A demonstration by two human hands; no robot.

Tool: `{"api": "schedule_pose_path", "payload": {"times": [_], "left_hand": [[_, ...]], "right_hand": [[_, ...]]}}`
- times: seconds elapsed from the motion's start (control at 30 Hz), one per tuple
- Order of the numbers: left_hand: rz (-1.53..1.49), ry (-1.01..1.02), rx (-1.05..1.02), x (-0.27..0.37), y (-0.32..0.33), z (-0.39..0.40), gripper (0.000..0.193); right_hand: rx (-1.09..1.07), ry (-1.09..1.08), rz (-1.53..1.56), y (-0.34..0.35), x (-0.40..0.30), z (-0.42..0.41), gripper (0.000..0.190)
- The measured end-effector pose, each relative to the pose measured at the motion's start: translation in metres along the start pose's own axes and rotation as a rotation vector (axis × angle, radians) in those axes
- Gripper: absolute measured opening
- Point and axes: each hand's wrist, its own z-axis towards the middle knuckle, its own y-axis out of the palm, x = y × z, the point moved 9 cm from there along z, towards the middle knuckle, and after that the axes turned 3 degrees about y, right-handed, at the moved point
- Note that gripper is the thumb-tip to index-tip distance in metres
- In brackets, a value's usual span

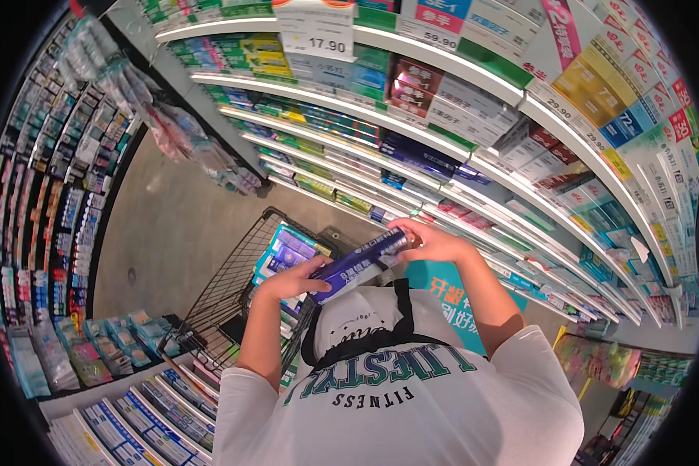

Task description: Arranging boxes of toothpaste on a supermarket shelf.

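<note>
A long purple-blue toothpaste box (358,265) is held tilted in front of my chest, bearing white writing. My left hand (298,279) grips its lower left end, thumb on top. The fingers of my right hand (422,240) close around its upper right end. Just behind and left of my left hand, a wire shopping cart (224,279) holds a teal and purple package (285,253) and other goods partly hidden by my forearm and the box.
Long curved shelves (442,145) of boxed toothpaste run from ahead to the right. Packaged goods hang on a rack end (175,134) at the left front. More shelves (52,215) stand far left, and boxes fill a shelf (145,425) at lower left. A teal floor sign (442,303) lies beyond my right forearm.
</note>
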Motion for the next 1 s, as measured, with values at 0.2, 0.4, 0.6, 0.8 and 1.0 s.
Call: {"api": "schedule_pose_path", "payload": {"times": [0.2, 0.4, 0.6, 0.8, 1.0], "left_hand": [[0.03, 0.02, 0.005, 0.007, -0.006, 0.043, 0.06], [-0.319, 0.009, 0.697, -0.115, -0.087, 0.033, 0.044], [-0.499, -0.34, 0.925, -0.295, -0.066, -0.028, 0.031], [-0.483, -0.652, 0.817, -0.386, -0.005, -0.094, 0.037], [-0.566, -0.703, 0.901, -0.402, 0.029, -0.128, 0.035]], "right_hand": [[0.09, 0.02, 0.03, -0.04, 0.072, -0.016, 0.051], [0.594, -0.021, 0.076, -0.135, 0.093, -0.048, 0.048], [0.989, 0.054, 0.113, -0.18, 0.086, -0.043, 0.047], [1.013, -0.04, -0.085, -0.216, 0.102, -0.008, 0.052], [1.189, 0.154, -0.621, -0.223, 0.08, -0.003, 0.067]]}}
